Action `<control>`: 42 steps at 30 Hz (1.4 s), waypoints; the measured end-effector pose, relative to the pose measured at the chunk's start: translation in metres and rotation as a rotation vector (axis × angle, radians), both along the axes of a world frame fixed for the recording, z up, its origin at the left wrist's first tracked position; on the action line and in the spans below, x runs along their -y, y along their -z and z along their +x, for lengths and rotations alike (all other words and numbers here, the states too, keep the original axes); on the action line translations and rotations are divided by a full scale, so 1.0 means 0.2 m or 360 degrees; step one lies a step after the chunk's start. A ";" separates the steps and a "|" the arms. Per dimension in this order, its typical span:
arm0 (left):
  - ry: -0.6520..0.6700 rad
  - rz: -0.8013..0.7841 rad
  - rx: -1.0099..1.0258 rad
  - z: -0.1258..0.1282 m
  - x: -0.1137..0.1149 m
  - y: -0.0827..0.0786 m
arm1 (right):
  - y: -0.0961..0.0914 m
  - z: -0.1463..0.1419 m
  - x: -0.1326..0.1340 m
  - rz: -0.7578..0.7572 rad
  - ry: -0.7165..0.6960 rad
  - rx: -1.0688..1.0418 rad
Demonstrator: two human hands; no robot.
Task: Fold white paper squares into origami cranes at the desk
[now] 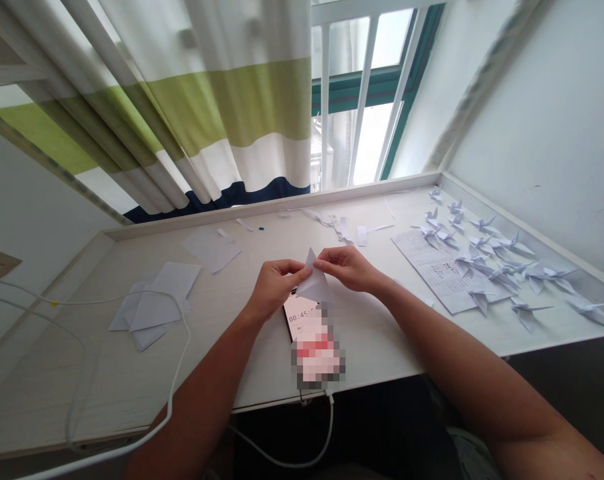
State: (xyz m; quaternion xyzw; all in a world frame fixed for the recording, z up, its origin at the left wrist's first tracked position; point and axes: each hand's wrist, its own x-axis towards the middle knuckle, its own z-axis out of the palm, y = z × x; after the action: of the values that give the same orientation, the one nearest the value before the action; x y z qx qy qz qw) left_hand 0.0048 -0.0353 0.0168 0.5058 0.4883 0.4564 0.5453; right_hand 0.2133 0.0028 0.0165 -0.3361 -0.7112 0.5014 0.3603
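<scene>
A folded white paper piece (313, 280), pointed at the top, is held above the desk between both hands. My left hand (275, 287) pinches its left edge with closed fingers. My right hand (349, 267) pinches the upper right edge, fingers curled. Just below the paper lies a phone (307, 327) showing a timer, partly blurred out.
Several finished white paper cranes (492, 267) lie at the right on and around a printed sheet (442, 273). A stack of blank white squares (157, 303) lies at the left, one more sheet (212, 250) behind it. A white cable (177, 373) loops across the desk's left front. Paper scraps (342, 227) lie by the window.
</scene>
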 end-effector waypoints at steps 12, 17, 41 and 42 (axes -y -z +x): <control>0.0063 -0.0023 -0.0093 0.00 0.00 0.00 | 0.02 0.00 -0.01 -0.0021 0.0073 -0.0066; -0.0033 -0.0007 -0.0046 -0.01 -0.01 0.01 | 0.01 0.00 -0.01 0.0046 0.0057 0.0043; -0.0066 0.0080 -0.0197 -0.01 -0.01 -0.01 | 0.02 0.00 -0.01 0.0013 0.0065 -0.0046; -0.0082 0.0091 -0.0206 -0.01 0.00 -0.02 | 0.01 0.00 -0.01 0.0014 0.0065 -0.0040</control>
State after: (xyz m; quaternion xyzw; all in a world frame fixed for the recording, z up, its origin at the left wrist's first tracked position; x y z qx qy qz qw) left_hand 0.0029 -0.0347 0.0199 0.5369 0.5222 0.4504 0.4860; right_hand 0.2136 0.0044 0.0140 -0.3426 -0.7018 0.4951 0.3808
